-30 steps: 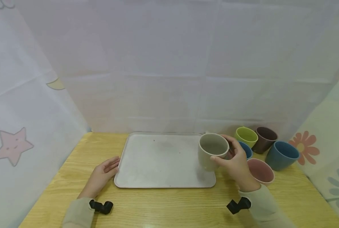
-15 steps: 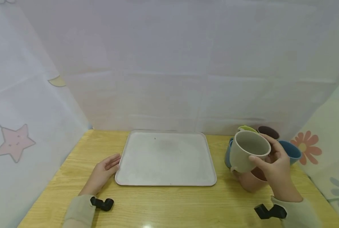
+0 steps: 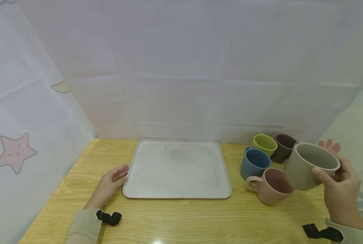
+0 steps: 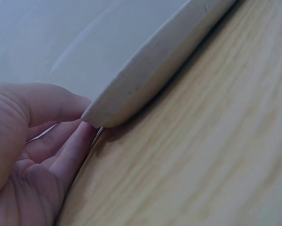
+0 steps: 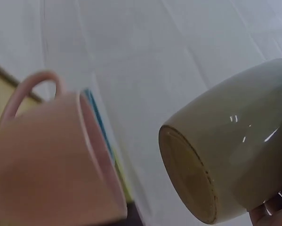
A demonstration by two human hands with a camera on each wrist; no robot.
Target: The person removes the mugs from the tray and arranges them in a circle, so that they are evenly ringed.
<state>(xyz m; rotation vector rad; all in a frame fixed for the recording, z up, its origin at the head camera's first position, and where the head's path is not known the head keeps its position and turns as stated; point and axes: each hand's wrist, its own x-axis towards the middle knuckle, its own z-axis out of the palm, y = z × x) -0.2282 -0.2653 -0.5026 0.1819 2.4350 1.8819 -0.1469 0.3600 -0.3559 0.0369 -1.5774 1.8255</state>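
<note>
My right hand (image 3: 343,189) grips a grey-beige mug (image 3: 306,176) from its right side, thumb near the rim. The mug hangs tilted above the table, beside a pink mug (image 3: 270,193); its base shows in the right wrist view. Most of its handle is hidden. On the left, my left hand (image 3: 109,184) lies at the left edge of a white tray (image 3: 176,193). In the left wrist view its thumb (image 4: 60,103) touches the tray's rim, while the other fingers lie loosely extended, partly hidden by the thumb and the tray.
A blue mug (image 3: 251,169), a green mug (image 3: 265,144) and a dark brown mug (image 3: 280,156) stand behind the pink one. White cloth (image 3: 175,67) walls in the wooden table (image 3: 169,220) at the back and both sides.
My right hand has carried the grey-beige mug rightward, from over the tray's right edge, past the other mugs, to the far right. The left hand has stayed by the tray.
</note>
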